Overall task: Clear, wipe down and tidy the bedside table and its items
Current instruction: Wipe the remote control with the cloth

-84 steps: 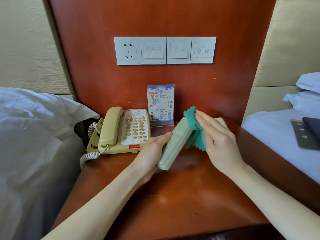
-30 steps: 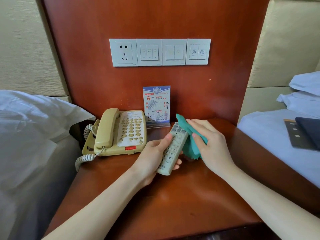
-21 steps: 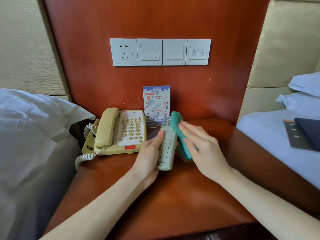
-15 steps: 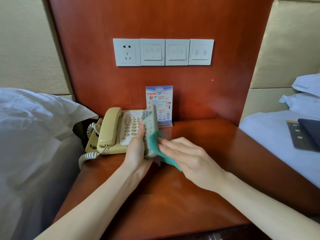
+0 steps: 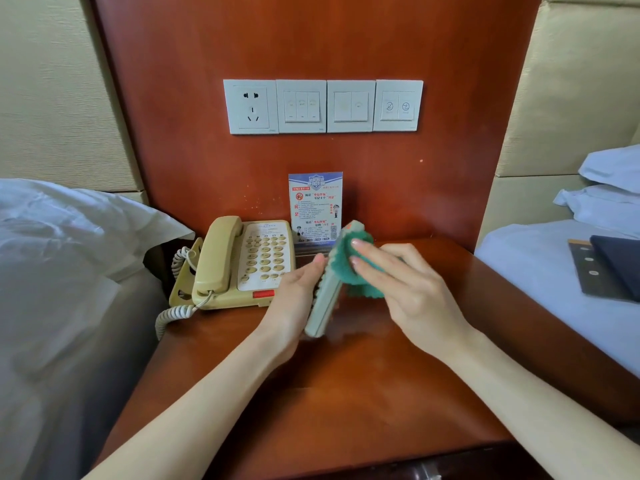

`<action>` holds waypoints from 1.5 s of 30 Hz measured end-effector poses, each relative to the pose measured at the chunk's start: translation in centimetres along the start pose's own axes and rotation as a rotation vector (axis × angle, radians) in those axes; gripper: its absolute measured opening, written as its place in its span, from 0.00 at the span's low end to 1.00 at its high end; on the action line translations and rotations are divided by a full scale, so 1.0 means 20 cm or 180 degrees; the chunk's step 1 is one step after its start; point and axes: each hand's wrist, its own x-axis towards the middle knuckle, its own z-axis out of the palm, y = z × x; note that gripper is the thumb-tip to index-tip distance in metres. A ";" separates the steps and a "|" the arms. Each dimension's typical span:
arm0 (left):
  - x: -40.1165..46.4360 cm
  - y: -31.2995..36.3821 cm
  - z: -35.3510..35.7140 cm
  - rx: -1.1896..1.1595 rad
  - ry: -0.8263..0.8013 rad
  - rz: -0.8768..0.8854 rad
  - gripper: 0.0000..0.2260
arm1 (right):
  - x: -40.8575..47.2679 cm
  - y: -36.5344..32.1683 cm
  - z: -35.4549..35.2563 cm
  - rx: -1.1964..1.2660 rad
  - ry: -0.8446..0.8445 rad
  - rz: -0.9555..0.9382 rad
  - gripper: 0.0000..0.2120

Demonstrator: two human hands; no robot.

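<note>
**Reddish wood worktop, remote control under the cloth**

Polished reddish-brown wood makes up the bedside worktop, its near part bare and glossy. Just right of the telephone, the left hand has its grip closed round a pale remote control, which is tilted on edge with its far end raised and its near end low over the worktop; whether it touches the wood cannot be told. Further right of the telephone, the right hand has its grip closed on a green cloth and presses it against the upper part of the remote control with the fingertips. The beige corded telephone sits at the back left of the worktop, its handset in the cradle and its coiled cord hanging off the left edge. Behind the telephone's right corner stands a printed notice card, upright against the wooden wall panel. Above the telephone, a row of a socket and switch plates is set in the panel.
</note>
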 end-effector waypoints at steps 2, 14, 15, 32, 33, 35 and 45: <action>-0.01 0.01 0.00 0.0282 -0.0139 -0.0019 0.20 | 0.00 0.03 0.00 0.0163 0.0164 0.0457 0.16; -0.03 0.01 -0.05 0.3249 -0.0261 0.2101 0.28 | 0.00 0.08 -0.05 0.2115 -0.0195 0.1926 0.31; -0.02 0.01 -0.06 0.3542 -0.0280 0.2219 0.29 | 0.00 0.08 -0.05 0.2117 -0.0215 0.1974 0.31; 0.02 0.05 0.01 -0.0702 0.0044 0.0274 0.17 | -0.01 0.03 0.00 0.1320 0.0220 0.1729 0.20; 0.02 0.06 0.02 -0.1046 -0.0016 0.0186 0.18 | -0.01 0.03 -0.01 0.1284 0.0374 0.1850 0.18; 0.02 0.07 0.03 -0.1516 -0.0027 0.0036 0.21 | 0.00 0.04 -0.01 0.1416 0.0475 0.2104 0.16; 0.02 0.00 0.02 -0.1532 0.0136 0.0675 0.15 | 0.01 0.02 -0.01 0.3114 0.0059 0.2655 0.16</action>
